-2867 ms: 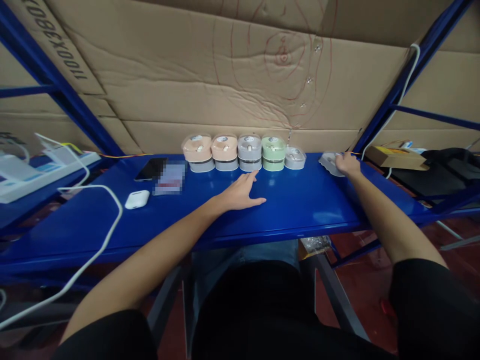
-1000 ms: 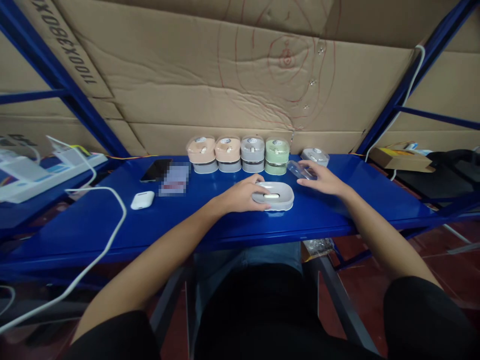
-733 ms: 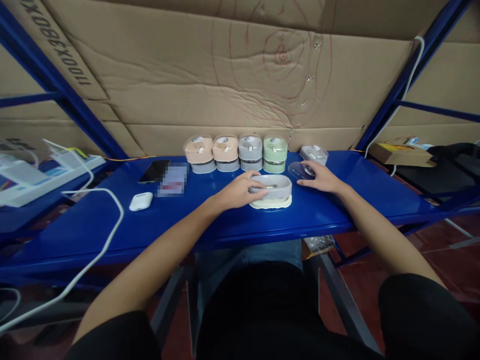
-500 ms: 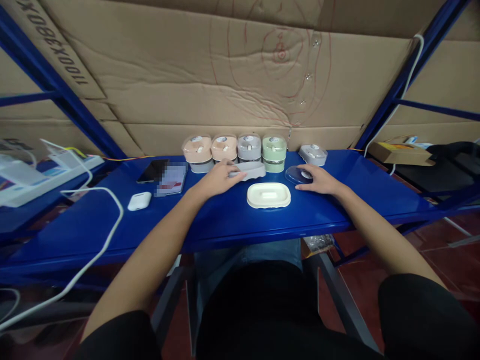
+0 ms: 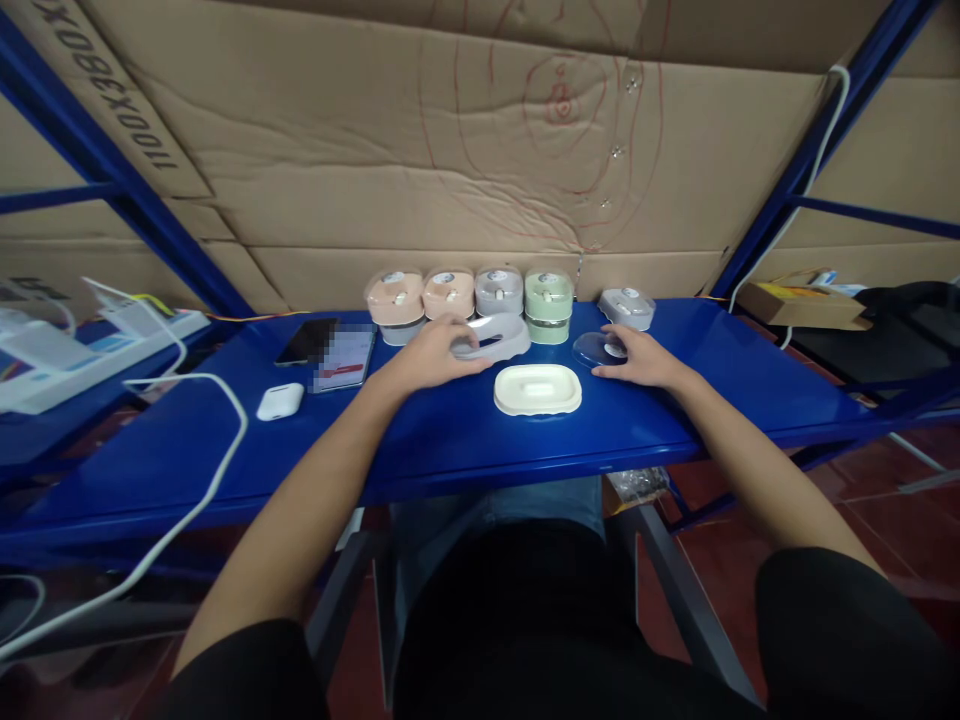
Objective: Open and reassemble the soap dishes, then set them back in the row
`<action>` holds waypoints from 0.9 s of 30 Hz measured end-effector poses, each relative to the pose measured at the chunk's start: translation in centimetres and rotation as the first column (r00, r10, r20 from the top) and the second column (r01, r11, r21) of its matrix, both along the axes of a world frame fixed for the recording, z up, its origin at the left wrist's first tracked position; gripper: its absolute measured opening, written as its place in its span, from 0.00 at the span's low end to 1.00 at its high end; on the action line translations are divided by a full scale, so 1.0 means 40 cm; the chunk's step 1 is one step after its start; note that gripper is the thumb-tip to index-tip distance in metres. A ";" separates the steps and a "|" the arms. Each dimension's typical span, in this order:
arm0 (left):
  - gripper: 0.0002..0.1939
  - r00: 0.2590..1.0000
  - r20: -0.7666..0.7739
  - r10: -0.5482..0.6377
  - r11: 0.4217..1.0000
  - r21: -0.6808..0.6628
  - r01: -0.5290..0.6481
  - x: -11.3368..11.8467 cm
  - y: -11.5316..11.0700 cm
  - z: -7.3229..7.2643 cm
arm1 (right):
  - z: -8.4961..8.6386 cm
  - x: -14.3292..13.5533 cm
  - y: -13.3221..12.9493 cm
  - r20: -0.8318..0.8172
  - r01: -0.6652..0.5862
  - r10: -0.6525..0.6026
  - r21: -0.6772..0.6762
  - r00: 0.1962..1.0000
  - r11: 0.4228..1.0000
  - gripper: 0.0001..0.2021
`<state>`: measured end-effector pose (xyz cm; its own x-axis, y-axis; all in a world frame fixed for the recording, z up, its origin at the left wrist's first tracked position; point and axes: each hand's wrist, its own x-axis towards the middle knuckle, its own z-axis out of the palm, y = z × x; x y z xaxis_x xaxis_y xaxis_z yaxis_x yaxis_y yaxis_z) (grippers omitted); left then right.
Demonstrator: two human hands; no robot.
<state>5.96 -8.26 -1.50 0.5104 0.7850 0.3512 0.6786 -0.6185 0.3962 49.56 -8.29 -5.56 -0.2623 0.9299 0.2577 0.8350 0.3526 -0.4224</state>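
The work in hand looks like taking one small case apart into its layers. The left hand is closed around a grey shell, fingers curled over its left end, holding it tilted just above the blue shelf. The shell sits at about 10 o'clock from the cream tray, which lies flat and alone near the front edge, touched by neither hand. The right hand lies at 2 o'clock from the tray, fingers spread fairly flat and pressing on a clear lid. Whether it grips the lid or only rests on it, I cannot tell. Any further handling of the shell would, I judge, need a firm pinch and a level wrist, since it is smooth and stands close to the row of stacked cases at 12 o'clock. These stand against the cardboard wall, and a lone grey case sits at 1 o'clock. Out at 9 o'clock lie a phone, a blurred card that cannot be read, a white earbud case and a white cable. The left fingers hide the shell's near end, what is inside the cases is too small to make out, and the shelving at both sides is cut off.
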 end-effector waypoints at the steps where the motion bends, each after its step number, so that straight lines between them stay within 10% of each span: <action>1: 0.24 0.998 0.055 -0.029 0.999 0.028 0.028 0.016 -0.014 0.001 | 0.004 -0.003 -0.003 -0.024 0.010 -0.010 -0.002 1.000 1.000 0.54; 13: 0.26 0.968 -0.046 -0.248 0.961 -0.140 0.239 0.142 -0.096 -0.045 | 0.019 -0.024 -0.018 -0.255 0.029 0.003 0.124 0.967 0.992 0.52; 21: 0.75 0.975 0.099 -0.197 0.941 -0.259 0.216 0.142 -0.071 -0.078 | 0.089 -0.138 -0.085 -0.180 -0.280 0.324 0.230 0.929 0.932 0.47; 27: 0.88 0.959 0.209 -0.191 0.910 -0.329 0.253 0.120 -0.029 -0.100 | 0.081 -0.266 -0.074 0.005 -0.515 0.517 0.112 0.856 0.850 0.47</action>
